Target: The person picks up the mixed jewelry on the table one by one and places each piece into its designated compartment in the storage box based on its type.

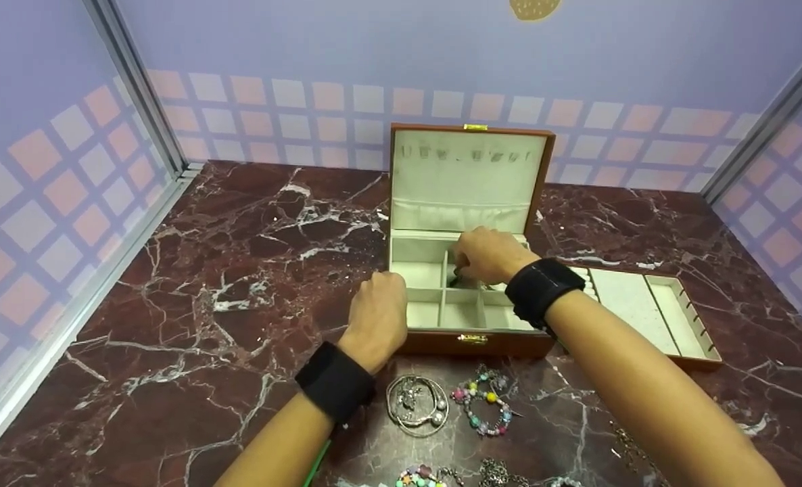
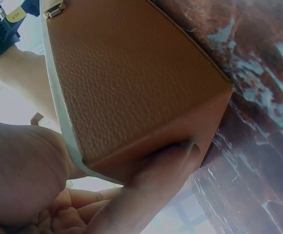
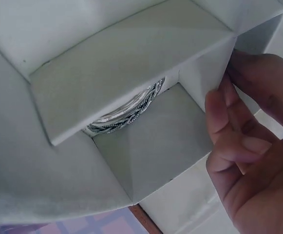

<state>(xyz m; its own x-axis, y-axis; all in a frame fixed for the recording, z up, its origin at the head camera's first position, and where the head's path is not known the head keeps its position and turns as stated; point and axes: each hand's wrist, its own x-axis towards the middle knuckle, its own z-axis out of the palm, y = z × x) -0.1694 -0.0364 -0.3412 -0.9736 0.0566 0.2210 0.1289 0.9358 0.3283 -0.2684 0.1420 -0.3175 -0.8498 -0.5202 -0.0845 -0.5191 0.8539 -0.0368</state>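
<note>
An opened brown jewelry box (image 1: 435, 341) with a cream lining stands on the marble table, its lid upright at the back. My left hand (image 1: 379, 311) grips its front left corner; in the left wrist view one finger (image 2: 168, 183) lies along the brown outer side. Inside the middle back compartment reaches my right hand (image 1: 492, 253), fingers curled at a divider (image 3: 221, 73). A small dark patch shows under those fingers in the head view, and whether they pinch anything is hidden. Silver braided bangles (image 3: 131, 112) lie in the neighbouring compartment.
A cream tray (image 1: 627, 308) lies right of the box. In front are silver bangles (image 1: 418, 406), a colourful beaded bracelet (image 1: 487, 412), another beaded bracelet (image 1: 418, 478), a silver chain (image 1: 499, 473) and a gold-toned chain (image 1: 631, 446). Patterned panels enclose the table.
</note>
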